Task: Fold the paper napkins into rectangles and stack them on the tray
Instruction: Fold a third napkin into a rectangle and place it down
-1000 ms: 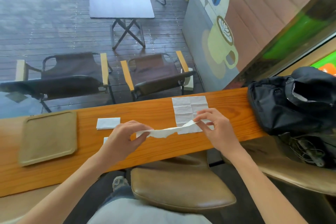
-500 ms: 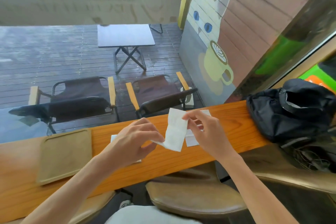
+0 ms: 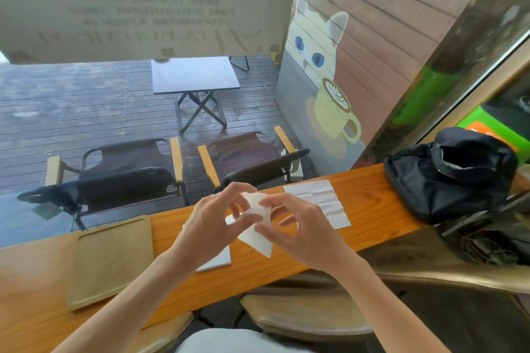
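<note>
**Napkin mid-fold above the counter**

Beyond our narrow wooden counter a window looks onto a wet deck with folding chairs. We hold one paper napkin in the air just above the counter, between both hands: our left hand pinches its upper left part, and our right hand pinches its right edge with thumb and fingertips.

We judge the risk to be a skewed fold: with no surface under it, the thin sheet can slip between the pinches and the edges miss each other, or tear if pulled.

Its long axis runs diagonally, from upper left between the hands to a free corner pointing down and right. An unfolded napkin lies flat to the right, a folded napkin under our left wrist, and the tray holds nothing.
</note>
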